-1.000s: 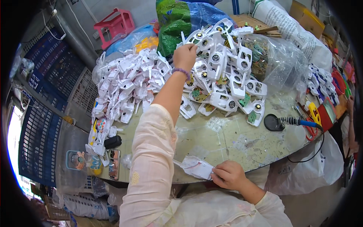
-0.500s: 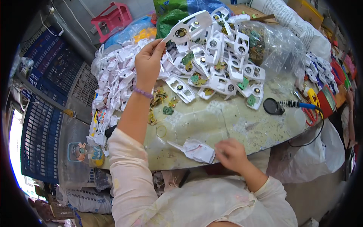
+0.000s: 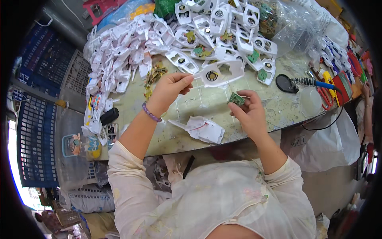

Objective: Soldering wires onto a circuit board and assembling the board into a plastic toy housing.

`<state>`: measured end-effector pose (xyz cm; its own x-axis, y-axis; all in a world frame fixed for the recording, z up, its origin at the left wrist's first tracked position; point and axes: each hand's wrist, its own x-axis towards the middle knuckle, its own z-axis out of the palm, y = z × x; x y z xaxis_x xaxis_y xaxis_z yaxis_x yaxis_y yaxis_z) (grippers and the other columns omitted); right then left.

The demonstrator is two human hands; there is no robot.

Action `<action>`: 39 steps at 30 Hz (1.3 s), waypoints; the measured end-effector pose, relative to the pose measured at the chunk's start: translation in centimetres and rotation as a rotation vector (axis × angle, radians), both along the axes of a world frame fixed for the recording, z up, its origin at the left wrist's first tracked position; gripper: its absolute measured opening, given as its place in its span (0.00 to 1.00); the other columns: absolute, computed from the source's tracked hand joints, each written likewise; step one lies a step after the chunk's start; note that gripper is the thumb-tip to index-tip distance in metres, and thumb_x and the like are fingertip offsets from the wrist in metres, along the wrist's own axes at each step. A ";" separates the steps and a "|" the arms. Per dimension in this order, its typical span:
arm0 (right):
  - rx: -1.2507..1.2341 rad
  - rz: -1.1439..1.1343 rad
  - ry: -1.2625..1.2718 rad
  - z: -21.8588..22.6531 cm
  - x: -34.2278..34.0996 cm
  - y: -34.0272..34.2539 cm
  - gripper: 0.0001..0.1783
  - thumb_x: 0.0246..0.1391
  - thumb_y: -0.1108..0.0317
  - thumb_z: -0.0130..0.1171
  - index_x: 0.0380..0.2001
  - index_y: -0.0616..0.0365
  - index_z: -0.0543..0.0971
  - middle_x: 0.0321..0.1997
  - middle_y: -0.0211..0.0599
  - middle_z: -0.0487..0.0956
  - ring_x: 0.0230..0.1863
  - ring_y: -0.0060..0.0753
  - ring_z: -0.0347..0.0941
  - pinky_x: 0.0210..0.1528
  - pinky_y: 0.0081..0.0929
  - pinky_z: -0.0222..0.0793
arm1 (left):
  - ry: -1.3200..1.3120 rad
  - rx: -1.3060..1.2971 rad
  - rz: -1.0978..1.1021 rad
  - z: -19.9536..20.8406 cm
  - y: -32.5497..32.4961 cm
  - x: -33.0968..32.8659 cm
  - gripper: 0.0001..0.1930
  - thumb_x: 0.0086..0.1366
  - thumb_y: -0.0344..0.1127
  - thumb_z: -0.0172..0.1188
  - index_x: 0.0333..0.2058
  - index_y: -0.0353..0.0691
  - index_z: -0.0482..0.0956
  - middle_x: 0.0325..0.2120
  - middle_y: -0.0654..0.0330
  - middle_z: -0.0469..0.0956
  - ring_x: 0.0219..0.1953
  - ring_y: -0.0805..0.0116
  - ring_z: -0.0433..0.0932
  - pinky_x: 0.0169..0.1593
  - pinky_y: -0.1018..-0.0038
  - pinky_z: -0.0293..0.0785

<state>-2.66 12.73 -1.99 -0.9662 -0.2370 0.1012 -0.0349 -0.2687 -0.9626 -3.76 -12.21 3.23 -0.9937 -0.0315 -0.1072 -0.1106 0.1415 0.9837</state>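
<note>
In right grip, circuit board partly hidden.

Wall: grey on my feed, a white cable hanging against it.
Crates: blue lattice, standing to my left.
Table: I see a scuffed greenish top, near edge curved.
Floor: greyish, lower right.
Light: glaring white at my far left.

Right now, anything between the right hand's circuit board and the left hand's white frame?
Nothing visible blocks the green circuit board from the white frame; only what looks like a thin wire spans the gap. The white shell lies lower in the picture, outside it.
</note>
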 end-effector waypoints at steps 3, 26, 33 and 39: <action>0.237 0.055 0.025 -2.0 0.4 1.6 0.16 0.52 0.72 0.62 0.42 0.63 0.72 0.29 0.32 0.77 0.26 0.17 0.71 0.28 0.16 0.68 | -0.163 -0.004 -0.034 -2.2 -0.5 0.8 0.13 0.64 0.39 0.60 0.38 0.33 0.80 0.25 0.64 0.77 0.25 0.79 0.73 0.31 0.81 0.71; 0.140 0.300 -0.310 -1.5 0.0 2.4 0.24 0.56 0.75 0.56 0.57 0.62 0.66 0.39 0.30 0.68 0.31 0.17 0.74 0.36 0.15 0.73 | 0.401 -0.922 -0.031 -2.8 3.7 10.5 0.10 0.53 0.26 0.58 0.35 0.40 0.79 0.36 0.57 0.76 0.39 0.54 0.73 0.42 0.64 0.71; 0.215 0.251 -0.289 -1.2 0.3 1.1 0.14 0.56 0.72 0.57 0.45 0.62 0.72 0.38 0.29 0.72 0.29 0.17 0.75 0.30 0.14 0.70 | 0.431 -0.918 0.167 -4.6 4.1 12.0 0.09 0.50 0.26 0.59 0.32 0.40 0.79 0.30 0.56 0.76 0.34 0.56 0.74 0.37 0.64 0.70; 0.459 0.212 -0.109 -2.5 0.1 1.0 0.09 0.52 0.70 0.62 0.35 0.63 0.75 0.27 0.26 0.75 0.24 0.12 0.68 0.27 0.13 0.63 | 0.168 -0.913 0.252 -3.2 5.1 13.5 0.04 0.48 0.32 0.65 0.22 0.39 0.80 0.21 0.59 0.74 0.25 0.59 0.72 0.30 0.66 0.67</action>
